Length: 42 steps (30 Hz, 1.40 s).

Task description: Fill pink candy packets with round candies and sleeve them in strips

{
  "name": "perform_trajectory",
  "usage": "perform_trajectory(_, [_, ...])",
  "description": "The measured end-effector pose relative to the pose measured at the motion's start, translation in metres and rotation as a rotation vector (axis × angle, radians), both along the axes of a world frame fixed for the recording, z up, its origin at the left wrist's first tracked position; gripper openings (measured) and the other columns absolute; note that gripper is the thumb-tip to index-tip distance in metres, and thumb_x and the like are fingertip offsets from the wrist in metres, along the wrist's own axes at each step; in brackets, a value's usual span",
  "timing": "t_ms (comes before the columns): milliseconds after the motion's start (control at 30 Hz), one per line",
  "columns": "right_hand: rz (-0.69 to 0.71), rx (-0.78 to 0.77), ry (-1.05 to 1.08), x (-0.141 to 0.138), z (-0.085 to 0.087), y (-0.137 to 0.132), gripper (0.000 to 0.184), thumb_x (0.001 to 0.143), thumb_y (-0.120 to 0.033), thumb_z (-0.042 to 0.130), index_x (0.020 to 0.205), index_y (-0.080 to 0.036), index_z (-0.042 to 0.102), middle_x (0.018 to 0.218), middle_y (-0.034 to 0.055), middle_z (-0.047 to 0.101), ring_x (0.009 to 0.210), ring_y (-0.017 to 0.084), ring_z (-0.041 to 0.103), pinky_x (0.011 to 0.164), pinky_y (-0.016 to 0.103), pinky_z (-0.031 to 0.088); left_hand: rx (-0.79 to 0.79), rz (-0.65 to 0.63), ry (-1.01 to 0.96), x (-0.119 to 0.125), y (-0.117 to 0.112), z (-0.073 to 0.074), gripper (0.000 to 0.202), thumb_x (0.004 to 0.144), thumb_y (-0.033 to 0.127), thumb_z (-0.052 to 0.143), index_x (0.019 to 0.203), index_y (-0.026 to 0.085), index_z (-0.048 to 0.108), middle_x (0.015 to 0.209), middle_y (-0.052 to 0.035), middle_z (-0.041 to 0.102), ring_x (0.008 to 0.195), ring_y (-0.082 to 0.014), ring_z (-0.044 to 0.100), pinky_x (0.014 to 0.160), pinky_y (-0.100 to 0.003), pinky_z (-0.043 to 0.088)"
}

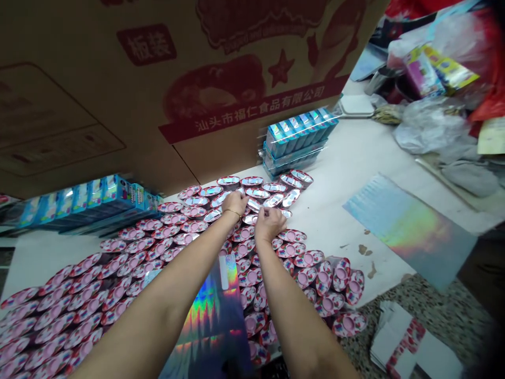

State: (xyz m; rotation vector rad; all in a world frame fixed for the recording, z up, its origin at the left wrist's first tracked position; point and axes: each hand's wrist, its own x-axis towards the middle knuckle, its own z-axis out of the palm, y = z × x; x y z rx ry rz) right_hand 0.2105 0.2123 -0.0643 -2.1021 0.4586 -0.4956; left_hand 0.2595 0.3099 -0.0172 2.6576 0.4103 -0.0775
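Many oval containers with pink and red printed tops (193, 226) stand packed together in front of me. Those at the far end carry shiny silver oval tops (252, 181). My left hand (234, 204) is over this far group, its fingers curled together at one of the silver ovals. Close by on the right, my right hand (270, 223) has its fingertips pinched; what is between them is too small to make out. A holographic silver sheet (209, 310) lies over the containers between my forearms.
A big printed cardboard box (221, 142) stands behind the containers. Blue wrapped packs stand at left (79, 205) and back right (300, 137). Another holographic sheet (410, 231) lies at right. Plastic bags (437, 126) fill the right back; white cards (410, 342) lie low at right.
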Motion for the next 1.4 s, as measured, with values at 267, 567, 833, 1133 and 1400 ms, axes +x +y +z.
perform_trajectory(267, [0.097, -0.172, 0.188, 0.003, 0.004, 0.003, 0.027, 0.080, -0.029, 0.036, 0.085, -0.016, 0.059, 0.091, 0.0165, 0.050, 0.097, 0.033, 0.036, 0.070, 0.042, 0.029, 0.110, -0.120, -0.071, 0.003, -0.001, -0.008, 0.020, 0.075, 0.032, 0.050, 0.078, 0.018, 0.064, 0.090, -0.0083, 0.062, 0.080, -0.0184, 0.056, 0.069, -0.028, 0.039])
perform_trajectory(567, [0.492, -0.591, -0.072, -0.008, 0.012, -0.036, 0.024, 0.079, -0.017, 0.045, 0.093, -0.024, 0.063, 0.083, 0.0101, 0.053, 0.083, 0.024, 0.040, 0.071, 0.038, 0.026, -0.011, -0.148, -0.280, -0.049, 0.055, 0.012, 0.026, 0.079, 0.036, 0.045, 0.088, 0.016, 0.059, 0.088, -0.0067, 0.056, 0.082, -0.0159, 0.051, 0.074, -0.026, 0.037])
perform_trajectory(833, [1.137, -0.654, -0.195, -0.075, 0.027, -0.005, 0.027, 0.084, -0.031, 0.044, 0.107, -0.025, 0.055, 0.100, 0.0068, 0.053, 0.089, 0.020, 0.042, 0.074, 0.033, 0.029, 0.068, -0.458, 0.065, -0.174, 0.113, 0.013, 0.039, 0.062, 0.053, 0.061, 0.087, 0.023, 0.063, 0.092, -0.0046, 0.052, 0.091, -0.0203, 0.043, 0.076, -0.030, 0.032])
perform_trajectory(1133, [1.249, -0.822, -0.277, -0.107, -0.002, -0.013, 0.025, 0.085, -0.018, 0.042, 0.107, -0.016, 0.054, 0.102, 0.0088, 0.056, 0.085, 0.019, 0.043, 0.074, 0.034, 0.032, 0.016, -0.326, -0.025, -0.186, 0.097, -0.016, 0.025, 0.067, 0.043, 0.060, 0.075, 0.020, 0.061, 0.093, -0.0040, 0.051, 0.092, -0.0200, 0.043, 0.078, -0.032, 0.032])
perform_trajectory(1400, [1.176, -0.067, -0.025, -0.117, 0.046, -0.026, 0.011, 0.080, -0.019, 0.048, 0.076, -0.018, 0.059, 0.083, 0.0042, 0.057, 0.079, 0.016, 0.049, 0.071, 0.029, 0.037, 0.040, -0.326, 0.012, -0.185, 0.097, -0.009, 0.020, 0.066, 0.038, 0.062, 0.076, 0.020, 0.061, 0.092, -0.0046, 0.053, 0.092, -0.0209, 0.045, 0.079, -0.034, 0.034])
